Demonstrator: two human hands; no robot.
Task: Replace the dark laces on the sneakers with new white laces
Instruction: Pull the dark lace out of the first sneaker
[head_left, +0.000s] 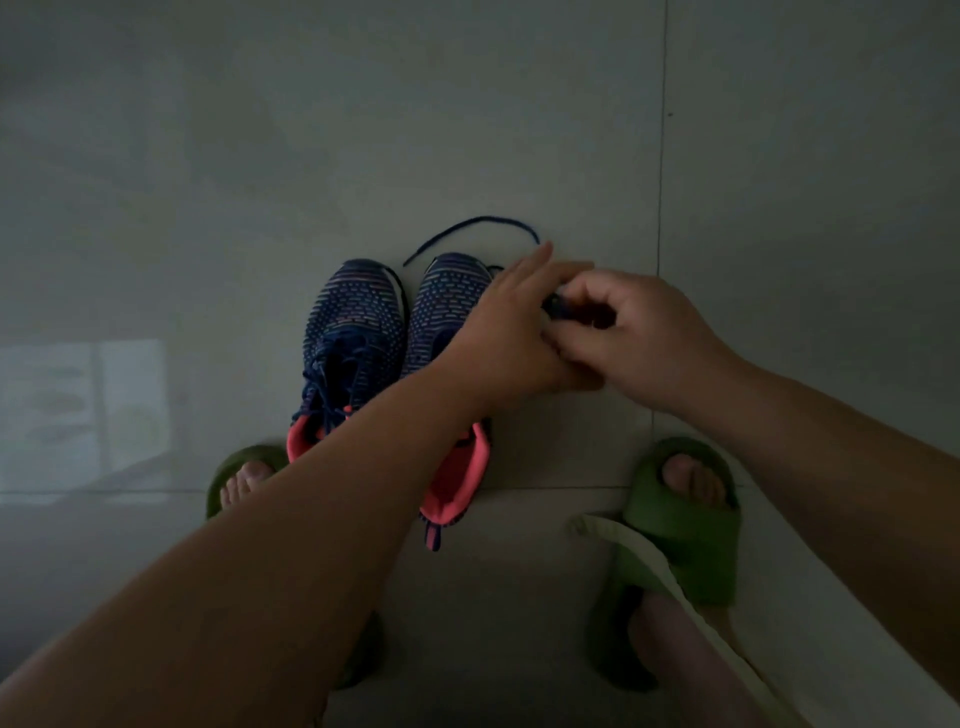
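Observation:
Two dark blue knit sneakers with pink linings stand side by side on the grey tiled floor. The left sneaker (350, 338) still has its dark laces threaded. My left arm crosses over the right sneaker (449, 301). A loose dark lace (470, 227) curves on the floor beyond its toe and runs back to my hands. My right hand (639, 338) pinches a small bundle of that lace just right of the shoe. My left hand (511, 332) meets it there, one finger pointing forward; its grip is hidden. No white laces are in sight.
My feet in green slippers sit near the camera, one (239, 478) beside the left sneaker's heel, the other (685, 525) at the right. A pale cloth edge (623, 545) lies by the right slipper. Tile joints cross the floor.

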